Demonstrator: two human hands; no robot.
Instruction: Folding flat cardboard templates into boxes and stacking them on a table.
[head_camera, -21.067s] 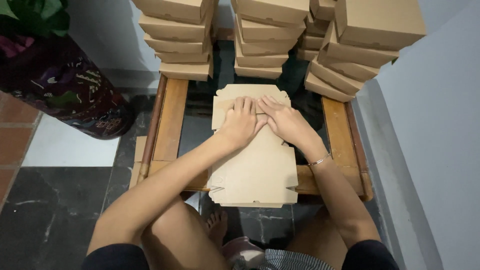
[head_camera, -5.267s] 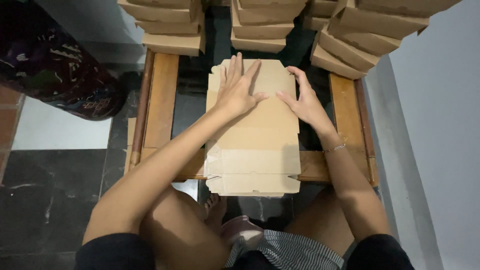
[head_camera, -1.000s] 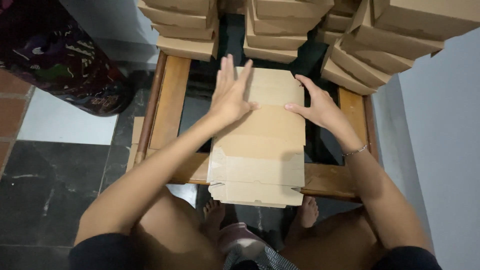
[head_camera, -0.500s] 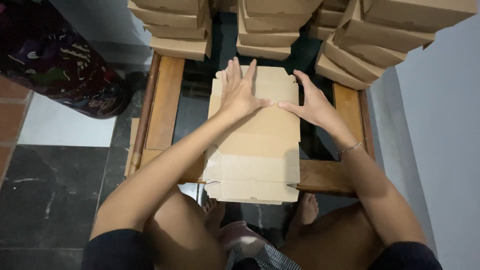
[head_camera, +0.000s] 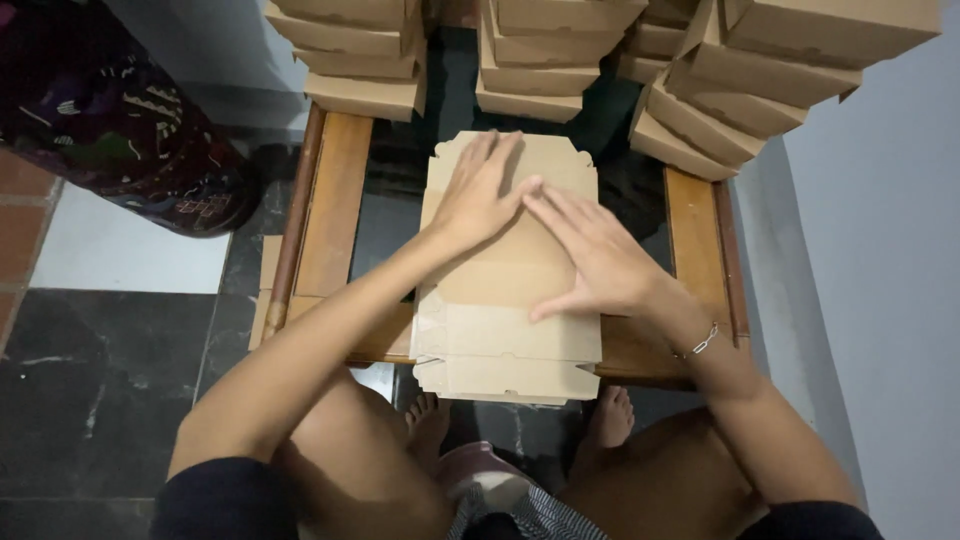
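Observation:
A flat, unfolded brown cardboard box blank (head_camera: 505, 335) lies on a small wooden-framed table with a dark glass top (head_camera: 340, 205). Its near end hangs over the table's front edge. My left hand (head_camera: 480, 190) presses flat on the upper left of the cardboard, fingers spread. Beside it my right hand (head_camera: 590, 255) rests flat across the middle, fingers pointing up-left and almost touching the left hand. A chain bracelet (head_camera: 705, 340) sits on my right wrist. Neither hand grips anything.
Stacks of folded brown cardboard boxes (head_camera: 540, 60) stand along the table's far edge, with a leaning stack (head_camera: 760, 80) at the right. A grey wall (head_camera: 880, 260) runs close along the right. A dark patterned cloth bundle (head_camera: 110, 120) lies on the tiled floor to the left.
My right hand has slid left from the cardboard's right edge toward the centre, close to my left hand. The left hand stays near the top of the sheet.

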